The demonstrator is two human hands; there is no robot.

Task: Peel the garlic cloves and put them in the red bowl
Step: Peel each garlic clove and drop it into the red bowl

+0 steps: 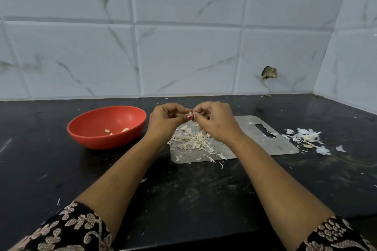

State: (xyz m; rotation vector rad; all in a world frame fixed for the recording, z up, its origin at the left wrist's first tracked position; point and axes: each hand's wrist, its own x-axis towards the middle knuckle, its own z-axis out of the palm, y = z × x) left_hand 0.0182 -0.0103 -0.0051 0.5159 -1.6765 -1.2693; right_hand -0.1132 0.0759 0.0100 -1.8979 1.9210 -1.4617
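Nearest the camera, the patterned left sleeve and right sleeve sit at the front edge of the counter, with both forearms reaching inward from them. The garlic clove is held in the air between the two hands, over the far left corner of the steel board; only a pale sliver shows, so its long axis and which end leads cannot be told. The left hand pinches it with curled fingers, likely to steady it; the right hand pinches at the same spot, probably picking at the skin. Holding it over the board would let the skin drop onto the heap of peels lying there. The red bowl stands just left of the board, within easy reach, with a few peeled cloves in it; loose skins and what look like unpeeled cloves lie off the board's right edge.
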